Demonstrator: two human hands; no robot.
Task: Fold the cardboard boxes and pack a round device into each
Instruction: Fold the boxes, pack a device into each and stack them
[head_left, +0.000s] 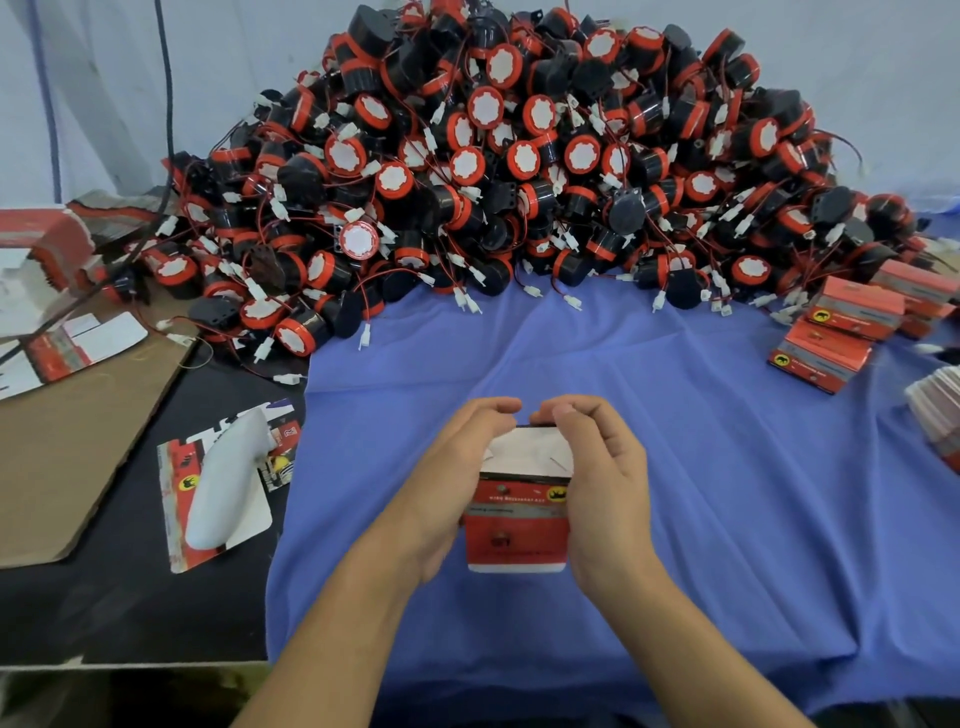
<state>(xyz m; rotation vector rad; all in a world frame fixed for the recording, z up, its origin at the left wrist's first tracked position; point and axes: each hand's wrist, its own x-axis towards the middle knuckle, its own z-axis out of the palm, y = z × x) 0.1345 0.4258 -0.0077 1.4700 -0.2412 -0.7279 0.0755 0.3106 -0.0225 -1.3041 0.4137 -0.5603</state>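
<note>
Both hands gripping one red cardboard box (517, 512) low centre over the blue cloth (701, 467). Left hand (457, 478) is clasping its left side, right hand (602, 488) its right, fingers of both curling over the white top flaps (far edge). Pile of round devices (519, 156) is sitting behind; packed boxes (841, 327) are lying far right.

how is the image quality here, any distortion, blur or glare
Head view: wide-angle distortion bows the pile of round devices and stretches the frame's edges; lighting is soft and even, no glare or hard shadows; print on the held box is blurred, and the cartons at far left look smeared.
</note>
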